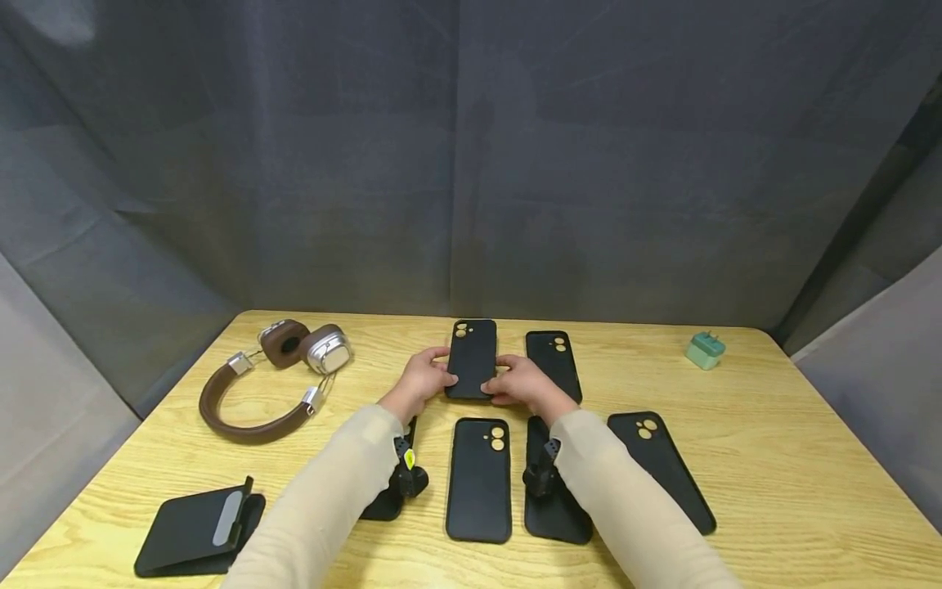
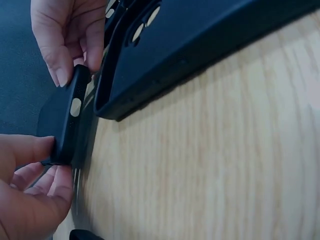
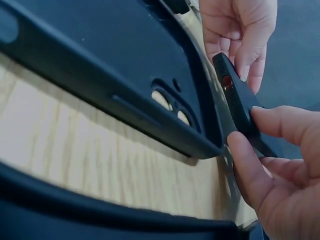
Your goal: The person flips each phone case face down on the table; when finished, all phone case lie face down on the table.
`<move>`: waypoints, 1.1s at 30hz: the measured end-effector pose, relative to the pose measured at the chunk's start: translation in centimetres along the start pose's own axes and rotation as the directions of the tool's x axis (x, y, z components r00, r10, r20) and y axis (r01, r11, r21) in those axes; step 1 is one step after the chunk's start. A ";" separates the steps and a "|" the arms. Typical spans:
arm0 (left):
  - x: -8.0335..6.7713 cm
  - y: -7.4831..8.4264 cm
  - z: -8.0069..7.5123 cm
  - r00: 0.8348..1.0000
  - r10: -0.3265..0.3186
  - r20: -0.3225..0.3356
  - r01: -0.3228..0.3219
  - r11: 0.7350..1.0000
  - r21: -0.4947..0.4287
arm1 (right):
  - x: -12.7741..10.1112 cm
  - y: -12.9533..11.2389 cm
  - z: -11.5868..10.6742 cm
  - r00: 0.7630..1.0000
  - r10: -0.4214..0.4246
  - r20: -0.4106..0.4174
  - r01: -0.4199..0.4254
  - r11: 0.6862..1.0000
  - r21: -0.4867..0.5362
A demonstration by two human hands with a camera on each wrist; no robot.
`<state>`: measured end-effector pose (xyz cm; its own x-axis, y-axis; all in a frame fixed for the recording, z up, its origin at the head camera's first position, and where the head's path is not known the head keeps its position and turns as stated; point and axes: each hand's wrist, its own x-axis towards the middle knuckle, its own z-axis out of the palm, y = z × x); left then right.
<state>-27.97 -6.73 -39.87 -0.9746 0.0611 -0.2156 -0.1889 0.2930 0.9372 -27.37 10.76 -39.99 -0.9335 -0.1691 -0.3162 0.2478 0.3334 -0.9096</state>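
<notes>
At the back middle of the table, a black phone case point(image 1: 473, 358) has its outer back and camera holes facing up. My left hand point(image 1: 423, 380) pinches its near left corner, and my right hand point(image 1: 524, 381) pinches the near right corner. In the left wrist view the left thumb and fingers point(image 2: 30, 192) grip one end of the case's edge point(image 2: 70, 115). From the right wrist view, the right hand point(image 3: 285, 160) has its thumb on the case's face and fingers beneath. Just right of the hands lies another black phone case point(image 1: 553, 366).
Nearer me lie several black phone cases, including a middle one point(image 1: 478, 499) and one at right point(image 1: 662, 466); my forearms partly cover others. Brown headphones point(image 1: 253, 432) lie at back left, a black folding stand point(image 1: 187, 528) at front left, and a green plug adapter point(image 1: 705, 352) at back right.
</notes>
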 end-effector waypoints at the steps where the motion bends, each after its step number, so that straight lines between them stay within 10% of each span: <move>1: 0.0 0.0 0.0 1.000 -0.001 0.003 0.001 1.000 0.007 | 0.0 0.0 0.1 1.000 0.007 -0.003 -0.007 1.000 -0.007; 33: 0.0 -0.2 0.0 1.000 0.002 0.008 -0.003 0.985 0.170 | 0.1 -0.7 1.4 0.997 0.020 -0.074 -0.043 0.943 -0.329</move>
<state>-27.91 -6.76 -40.08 -0.9740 0.0692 -0.2159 -0.1626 0.4507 0.8777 -27.28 9.18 -39.76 -0.9451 -0.0931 -0.3133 0.1888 0.6270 -0.7558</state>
